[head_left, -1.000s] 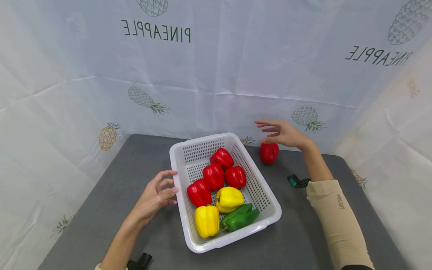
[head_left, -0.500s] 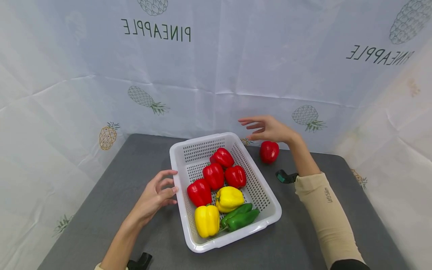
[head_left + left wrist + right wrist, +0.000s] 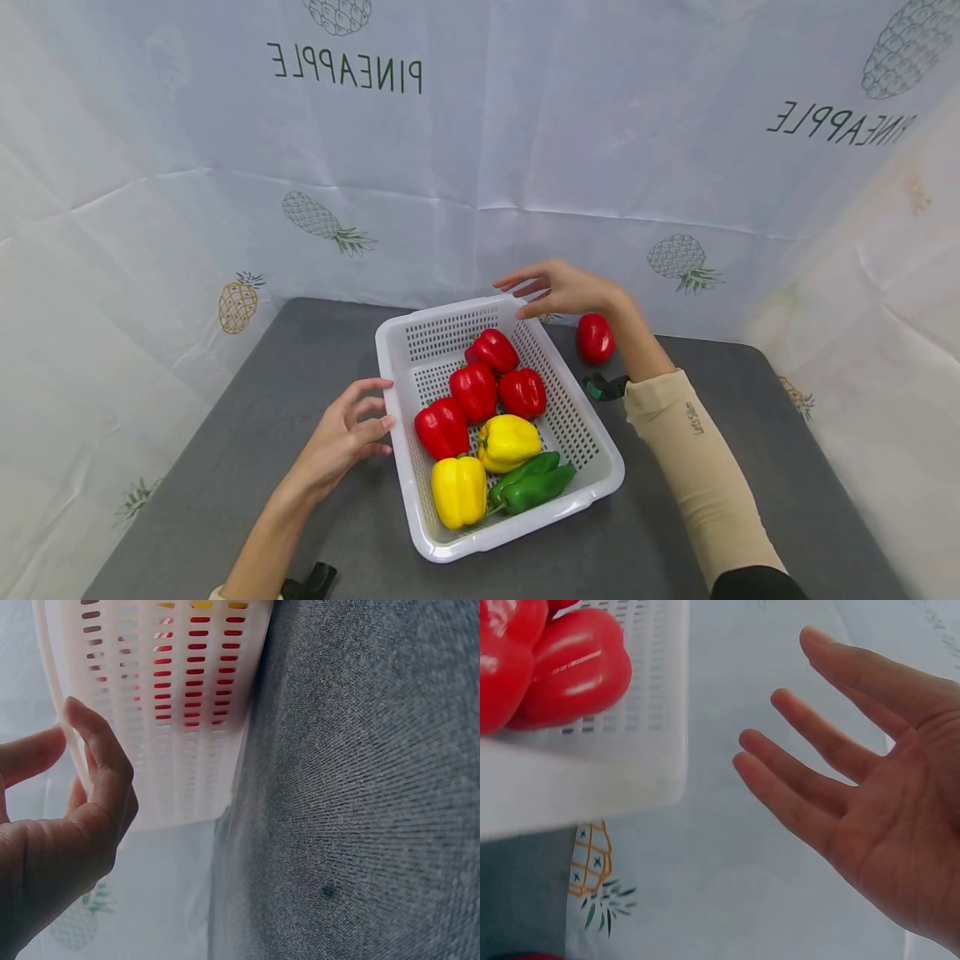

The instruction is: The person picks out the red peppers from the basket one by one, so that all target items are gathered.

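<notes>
A white perforated basket [image 3: 401, 467] holds several red peppers [image 3: 474, 393], two yellow peppers [image 3: 459, 492] and green peppers [image 3: 538, 487]. At its left side, my left hand [image 3: 341, 437] has thumb and fingertips on the rim; the left wrist view shows the hand [image 3: 75, 817] pinching the rim of the basket [image 3: 176, 750] from both sides. My right hand [image 3: 566, 289] hovers by the back right corner, fingers spread and holding nothing. In the right wrist view, a gap separates that hand [image 3: 877, 787] from the basket [image 3: 656, 769].
One more red pepper [image 3: 595, 339] lies on the dark grey table [image 3: 330, 333] outside the basket, at the back right beneath the right forearm. A white cloth [image 3: 450, 150] printed with pineapples hangs behind the table and along its sides.
My right hand has moved left, from above the loose red pepper to the basket's back right corner. The pepper stays on the table. My left hand and the basket have stayed put.
</notes>
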Tool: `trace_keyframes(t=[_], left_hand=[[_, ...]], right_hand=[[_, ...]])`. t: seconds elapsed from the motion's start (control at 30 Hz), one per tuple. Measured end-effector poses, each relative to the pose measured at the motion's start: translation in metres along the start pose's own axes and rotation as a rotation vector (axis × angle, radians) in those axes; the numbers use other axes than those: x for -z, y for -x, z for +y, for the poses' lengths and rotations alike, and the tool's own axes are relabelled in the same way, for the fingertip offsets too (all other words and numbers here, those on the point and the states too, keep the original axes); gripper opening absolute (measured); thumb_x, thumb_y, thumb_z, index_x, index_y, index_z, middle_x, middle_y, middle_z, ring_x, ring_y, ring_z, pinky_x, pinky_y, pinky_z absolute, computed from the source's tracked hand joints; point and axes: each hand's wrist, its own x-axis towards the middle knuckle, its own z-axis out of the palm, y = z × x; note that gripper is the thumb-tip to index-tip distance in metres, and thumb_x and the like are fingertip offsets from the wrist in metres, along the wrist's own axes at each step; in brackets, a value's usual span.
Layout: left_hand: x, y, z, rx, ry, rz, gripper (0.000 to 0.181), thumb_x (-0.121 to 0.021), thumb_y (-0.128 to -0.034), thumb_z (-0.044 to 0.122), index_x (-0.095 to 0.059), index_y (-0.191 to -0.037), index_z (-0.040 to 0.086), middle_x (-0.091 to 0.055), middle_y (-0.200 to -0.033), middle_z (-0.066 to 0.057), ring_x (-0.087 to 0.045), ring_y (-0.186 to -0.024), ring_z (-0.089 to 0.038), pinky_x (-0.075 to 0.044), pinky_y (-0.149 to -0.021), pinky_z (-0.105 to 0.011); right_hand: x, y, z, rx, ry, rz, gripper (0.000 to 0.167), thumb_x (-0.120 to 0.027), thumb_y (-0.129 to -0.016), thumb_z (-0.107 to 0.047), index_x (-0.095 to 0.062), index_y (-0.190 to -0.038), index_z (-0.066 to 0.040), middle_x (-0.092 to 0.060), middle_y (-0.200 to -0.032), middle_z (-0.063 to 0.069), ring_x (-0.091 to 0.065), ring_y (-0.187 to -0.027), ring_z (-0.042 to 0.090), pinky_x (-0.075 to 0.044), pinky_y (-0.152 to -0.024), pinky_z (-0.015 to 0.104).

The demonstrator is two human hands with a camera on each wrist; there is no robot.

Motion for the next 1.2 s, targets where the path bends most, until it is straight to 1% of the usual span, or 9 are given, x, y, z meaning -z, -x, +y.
trace_keyframes(t=[0.17,0.33,0.53,0.73,0.87,1.03,1.1,1.2], left_hand=[[0.0,0.0,0.0,-0.002,-0.001,0.001,0.063,-0.07,-0.1036,0.012,-0.039,-0.159,0.009,-0.061,-0.137,-0.028,-0.072,-0.1,-0.023,-0.067,-0.08,-0.032],[0.0,0.0,0.0,0.002,-0.005,0.008,0.064,-0.07,-0.1034,0.011,-0.039,-0.159,0.01,-0.061,-0.137,-0.028,-0.072,-0.1,-0.024,-0.067,-0.08,-0.032],[-0.002,0.0,0.001,0.006,-0.004,0.008,0.065,-0.071,-0.1031,0.012,-0.039,-0.159,0.01,-0.061,-0.137,-0.028,-0.072,-0.101,-0.024,-0.066,-0.08,-0.032],[-0.001,0.0,0.001,0.001,0.004,0.005,0.063,-0.07,-0.1035,0.011,-0.039,-0.158,0.008,-0.06,-0.136,-0.028,-0.072,-0.101,-0.022,-0.066,-0.08,-0.031],[-0.001,0.001,0.001,0.0,0.006,0.001,0.064,-0.07,-0.1035,0.011,-0.038,-0.159,0.008,-0.06,-0.136,-0.029,-0.072,-0.101,-0.021,-0.067,-0.08,-0.031],[-0.001,0.001,0.001,0.0,0.002,0.003,0.065,-0.071,-0.1035,0.012,-0.038,-0.159,0.008,-0.059,-0.137,-0.029,-0.072,-0.101,-0.022,-0.067,-0.08,-0.031],[-0.001,0.001,0.001,0.002,0.002,0.005,0.065,-0.071,-0.1034,0.013,-0.038,-0.159,0.009,-0.059,-0.138,-0.03,-0.072,-0.101,-0.022,-0.067,-0.08,-0.031],[0.0,0.0,0.001,0.0,0.001,0.004,0.065,-0.071,-0.1034,0.013,-0.038,-0.159,0.008,-0.06,-0.137,-0.029,-0.072,-0.101,-0.021,-0.067,-0.08,-0.031]], right_hand=[[-0.007,-0.014,-0.005,-0.013,-0.013,-0.049,0.058,-0.078,-0.097,-0.007,-0.062,-0.152,-0.007,-0.059,-0.158,0.022,-0.059,-0.145,0.048,-0.061,-0.108,0.054],[-0.016,-0.03,-0.002,-0.017,-0.024,-0.115,0.059,-0.077,-0.096,-0.006,-0.06,-0.153,-0.005,-0.06,-0.158,0.019,-0.058,-0.146,0.046,-0.059,-0.111,0.053],[-0.025,-0.044,0.008,-0.038,-0.058,-0.21,0.061,-0.077,-0.095,-0.004,-0.06,-0.153,-0.005,-0.059,-0.16,0.018,-0.055,-0.149,0.044,-0.055,-0.116,0.054],[-0.032,-0.054,0.022,-0.065,-0.094,-0.288,0.067,-0.078,-0.091,-0.006,-0.059,-0.155,-0.007,-0.056,-0.163,0.015,-0.049,-0.154,0.043,-0.058,-0.113,0.054],[-0.037,-0.058,0.03,-0.087,-0.113,-0.308,0.067,-0.079,-0.091,-0.004,-0.059,-0.155,-0.009,-0.055,-0.164,0.014,-0.048,-0.155,0.041,-0.059,-0.111,0.05],[-0.043,-0.061,0.035,-0.158,-0.15,-0.323,0.067,-0.08,-0.092,-0.003,-0.061,-0.155,-0.014,-0.054,-0.164,0.011,-0.048,-0.152,0.041,-0.062,-0.107,0.047],[-0.045,-0.062,0.035,-0.183,-0.172,-0.324,0.066,-0.08,-0.092,-0.001,-0.061,-0.154,-0.015,-0.054,-0.164,0.011,-0.048,-0.152,0.04,-0.062,-0.106,0.046],[-0.046,-0.063,0.035,-0.195,-0.181,-0.329,0.067,-0.079,-0.091,0.001,-0.061,-0.154,-0.014,-0.053,-0.164,0.011,-0.048,-0.151,0.039,-0.063,-0.106,0.046]])
